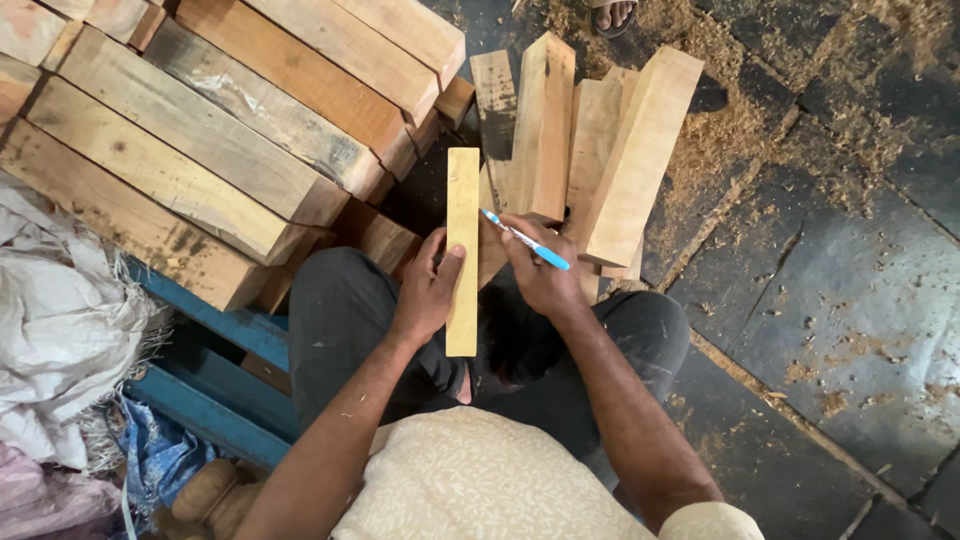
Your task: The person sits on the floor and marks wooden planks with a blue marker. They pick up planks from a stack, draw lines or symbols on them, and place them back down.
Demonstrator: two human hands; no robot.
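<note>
Fingers of the left hand [428, 292] clasp a yellow wooden strip [462, 250] upright; the right hand [540, 275] pinches a blue-and-white pen [527, 241] beside stacked timber blocks [200, 140].

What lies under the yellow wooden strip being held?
Under the yellow wooden strip: the left hand gripping its edge, dark trousers, and wood blocks at its far end. Whatever is directly beneath stays hidden.

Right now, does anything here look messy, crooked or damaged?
Sawdust and shavings lie scattered over the dark stone floor. The short wood blocks lean loosely against each other rather than stacked like the beams on the left. The yellow strip in the left hand and the pen in the right hand look fine.
</note>
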